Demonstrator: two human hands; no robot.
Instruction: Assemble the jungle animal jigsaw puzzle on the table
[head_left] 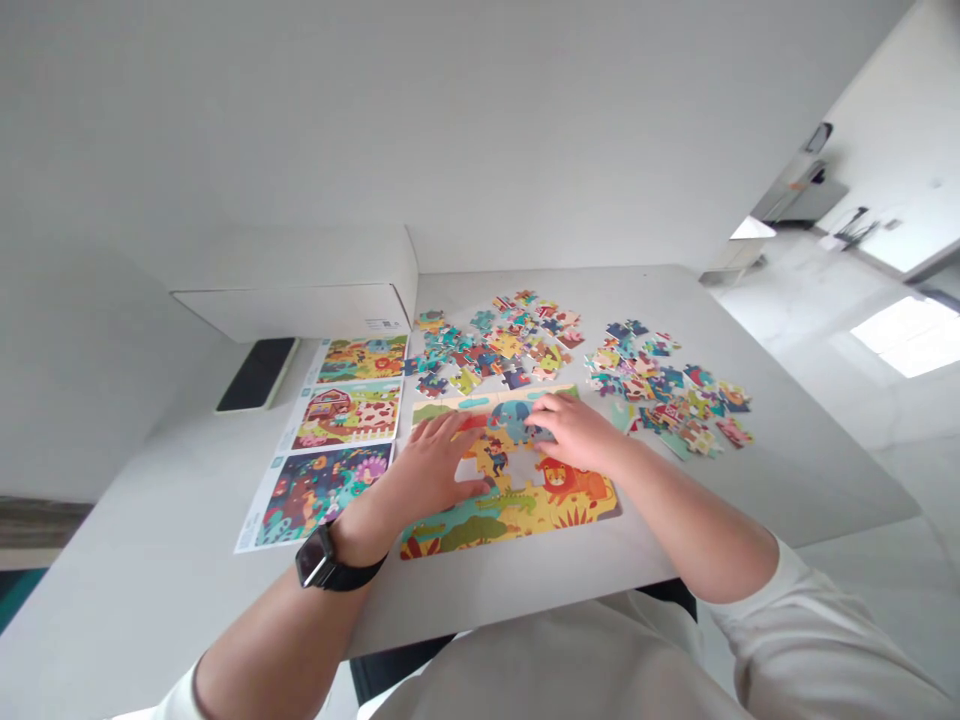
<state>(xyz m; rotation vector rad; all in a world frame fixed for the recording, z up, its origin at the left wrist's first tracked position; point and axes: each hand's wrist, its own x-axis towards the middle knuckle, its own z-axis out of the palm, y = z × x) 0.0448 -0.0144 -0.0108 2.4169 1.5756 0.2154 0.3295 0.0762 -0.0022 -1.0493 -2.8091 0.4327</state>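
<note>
A partly assembled colourful animal jigsaw (525, 500) lies on the white table (787, 470) in front of me, showing a lion, a crocodile and an elephant. My left hand (431, 465) rests flat on its left half, fingers stretched out, a black watch on the wrist. My right hand (574, 425) presses down on the puzzle's upper middle near the elephant, fingers curled over a piece; whether it grips that piece is hidden.
Two heaps of loose puzzle pieces lie behind the puzzle, one in the middle (495, 345) and one to the right (664, 390). A reference sheet with three pictures (334, 435) lies left. A black phone (259, 373) and a white box (300, 290) sit beyond it.
</note>
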